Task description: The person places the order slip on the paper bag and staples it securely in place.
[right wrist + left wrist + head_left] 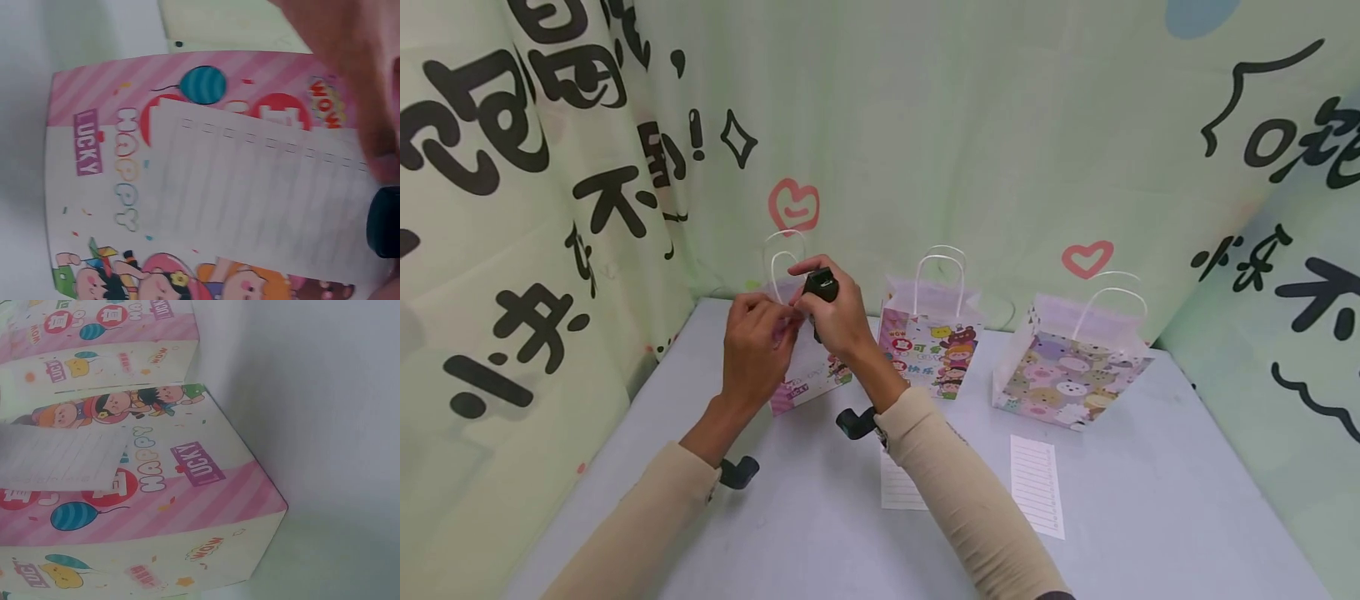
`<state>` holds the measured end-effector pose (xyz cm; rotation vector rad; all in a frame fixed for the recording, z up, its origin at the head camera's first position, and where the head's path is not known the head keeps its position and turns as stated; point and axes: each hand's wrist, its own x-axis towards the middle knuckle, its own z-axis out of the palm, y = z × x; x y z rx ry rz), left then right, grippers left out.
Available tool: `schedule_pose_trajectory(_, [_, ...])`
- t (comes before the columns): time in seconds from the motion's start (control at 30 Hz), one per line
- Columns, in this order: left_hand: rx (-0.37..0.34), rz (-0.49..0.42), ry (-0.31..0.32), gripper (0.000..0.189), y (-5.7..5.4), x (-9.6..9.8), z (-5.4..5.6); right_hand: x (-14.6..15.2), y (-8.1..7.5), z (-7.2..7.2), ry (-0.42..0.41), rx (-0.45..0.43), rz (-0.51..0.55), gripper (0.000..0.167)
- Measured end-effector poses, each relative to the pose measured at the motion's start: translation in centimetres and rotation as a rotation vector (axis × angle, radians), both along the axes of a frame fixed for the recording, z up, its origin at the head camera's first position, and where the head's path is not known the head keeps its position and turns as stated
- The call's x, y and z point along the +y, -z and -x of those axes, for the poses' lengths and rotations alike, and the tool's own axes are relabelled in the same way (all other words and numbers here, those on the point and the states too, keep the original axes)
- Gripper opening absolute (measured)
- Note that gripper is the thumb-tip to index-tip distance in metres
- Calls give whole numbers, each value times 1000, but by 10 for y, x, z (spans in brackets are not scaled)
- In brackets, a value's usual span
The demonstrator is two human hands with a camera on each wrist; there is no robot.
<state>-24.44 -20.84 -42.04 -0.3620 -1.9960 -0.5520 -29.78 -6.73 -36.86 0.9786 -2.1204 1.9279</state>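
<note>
A white gift bag (808,387) with pink stripes and cartoon children stands at the left of the table. A lined paper sheet (250,194) lies against its printed front, its upper end close under the fingers. My left hand (754,346) pinches the paper at the bag's top edge, fingers bent beside the white handle (775,271). The right hand (846,317) meets it there, gripping a small black tool (821,286) that looks like a mini stapler. In the left wrist view the bag (237,487) shows but the left hand does not.
A similar cartoon gift bag (925,358) stands in the middle, and an animal-print bag (1060,383) to its right. Two lined sheets lie on the table (1150,517): one paper (901,487) partly under the right forearm, another paper (1036,483) farther right. A printed curtain (1000,150) hangs behind.
</note>
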Motion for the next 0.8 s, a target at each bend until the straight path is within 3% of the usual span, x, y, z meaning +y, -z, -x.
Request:
schedule_pose_trajectory(0.13, [24, -13, 4, 18, 3, 2, -1, -5, 6, 0, 79, 30, 20, 28])
schedule_pose_trajectory(0.27, [52, -16, 19, 18, 4, 6, -1, -12, 11, 2, 164, 109, 118, 17])
schedule_pose_trajectory(0.5, [70, 5, 41, 18, 4, 12, -1, -16, 16, 5, 287, 190, 251, 24])
schedule_pose_trajectory(0.7, [76, 4, 46, 18, 4, 13, -2, -16, 15, 5, 336, 225, 251, 23])
schedule_pose_trajectory(0.8, [71, 7, 46, 20, 5, 12, -2, -14, 15, 6, 298, 209, 202, 27])
